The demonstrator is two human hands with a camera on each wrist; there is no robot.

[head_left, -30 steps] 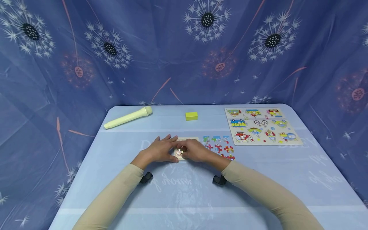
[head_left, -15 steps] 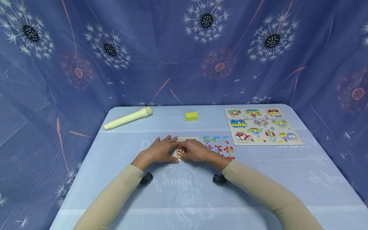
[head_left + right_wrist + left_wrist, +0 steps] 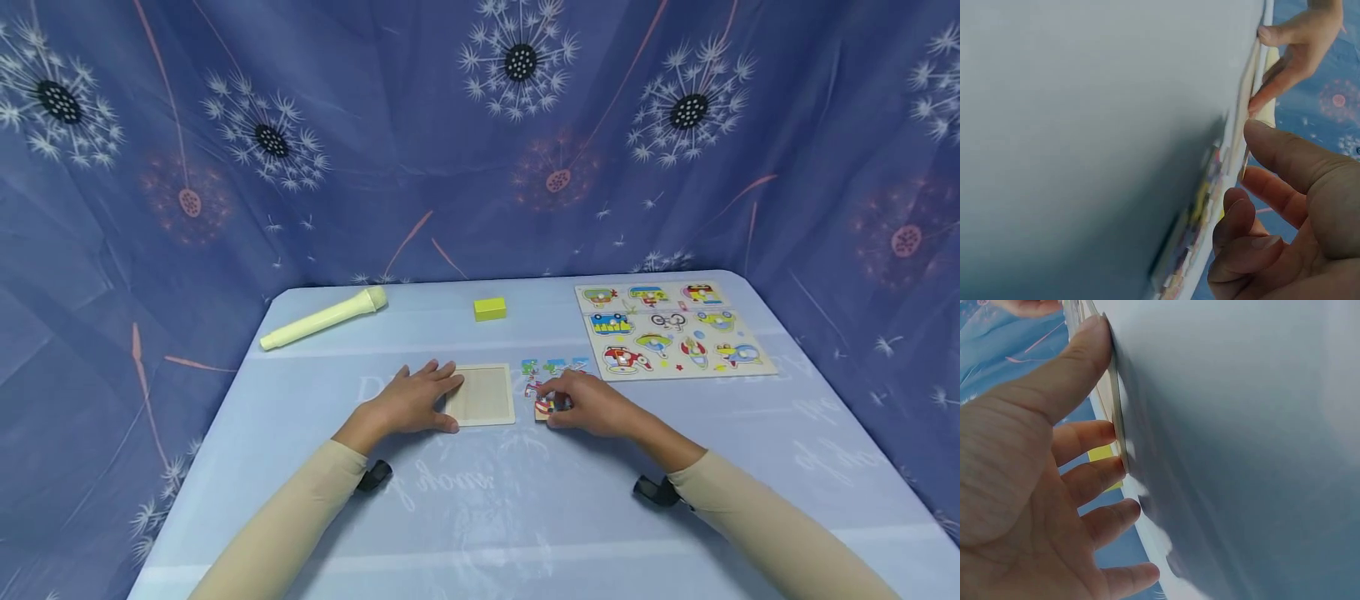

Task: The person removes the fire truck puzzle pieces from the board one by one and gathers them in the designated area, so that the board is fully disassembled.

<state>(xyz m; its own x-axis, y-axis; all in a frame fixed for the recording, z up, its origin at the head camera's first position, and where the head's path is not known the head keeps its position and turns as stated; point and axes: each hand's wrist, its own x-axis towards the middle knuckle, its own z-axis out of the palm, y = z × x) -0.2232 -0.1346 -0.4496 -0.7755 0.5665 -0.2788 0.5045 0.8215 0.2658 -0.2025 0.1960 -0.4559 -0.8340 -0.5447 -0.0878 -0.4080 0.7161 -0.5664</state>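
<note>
A small square wooden puzzle tray (image 3: 483, 396) lies flat at the middle of the table, its bare wooden bottom showing. My left hand (image 3: 412, 402) rests at the tray's left side with fingers spread; in the left wrist view, the thumb and two fingertips touch its edge. To the right of the tray, my right hand (image 3: 596, 404) pinches a colourful jigsaw piece (image 3: 544, 408) between thumb and forefinger. From the right wrist view this piece is seen thin and edge-on, with the other fingers curled below. Several loose jigsaw pieces (image 3: 555, 365) lie behind and partly under that hand.
A larger board of vehicle pictures (image 3: 667, 350) lies at the back right. Near the back edge sits a yellow block (image 3: 490, 309), and a pale yellow toy microphone (image 3: 324, 318) lies at the back left. A blue patterned curtain (image 3: 420, 167) hangs behind the table.
My right hand has moved right, from over the tray to the loose pieces, with a jigsaw piece pinched. The tray's bottom is now uncovered. The left hand has stayed at the tray's side.
</note>
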